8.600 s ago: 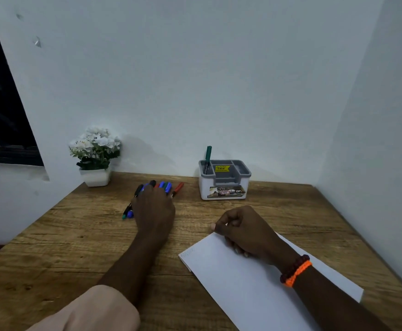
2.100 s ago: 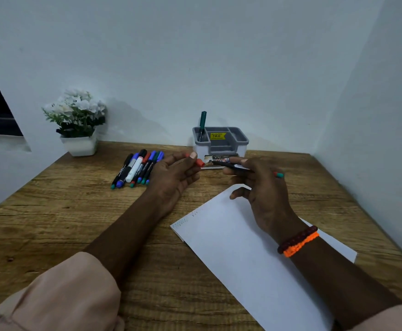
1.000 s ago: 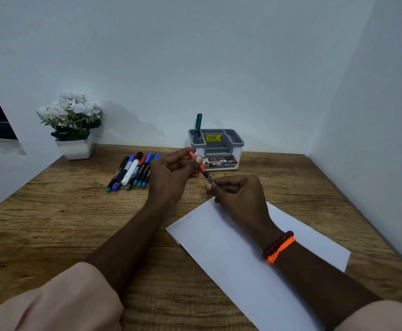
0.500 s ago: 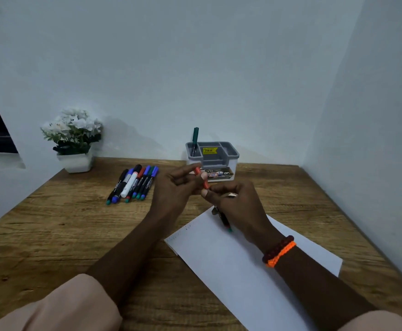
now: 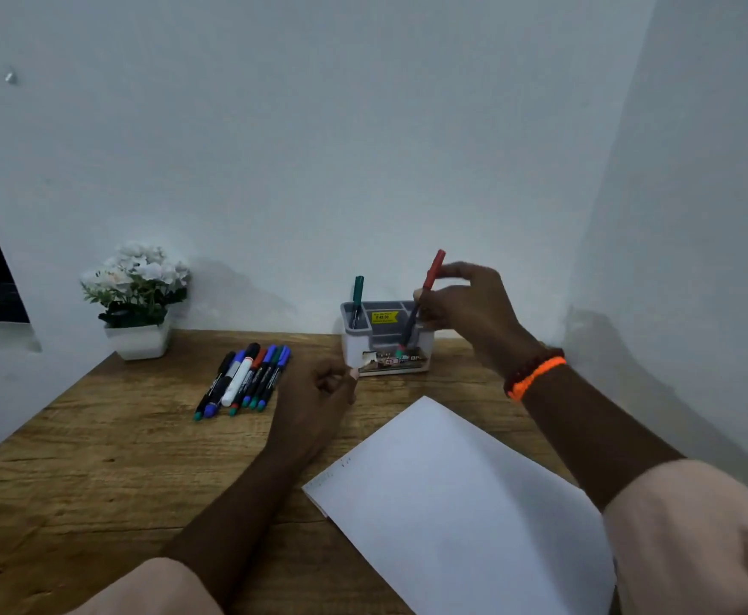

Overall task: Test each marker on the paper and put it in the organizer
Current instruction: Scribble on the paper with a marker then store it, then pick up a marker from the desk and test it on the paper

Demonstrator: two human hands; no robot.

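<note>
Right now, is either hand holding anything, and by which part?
The right hand pinches the red-capped marker just below its cap. The left hand holds nothing visible.

Both forearms are bare below pale peach sleeves: the left sleeve (image 5: 159, 588) is pushed up near the elbow, the right sleeve (image 5: 696, 534) bunched in soft folds. The right wrist carries two bracelets side by side, a dark red beaded bracelet (image 5: 529, 365) and a bright orange braided band (image 5: 538, 375).
</note>
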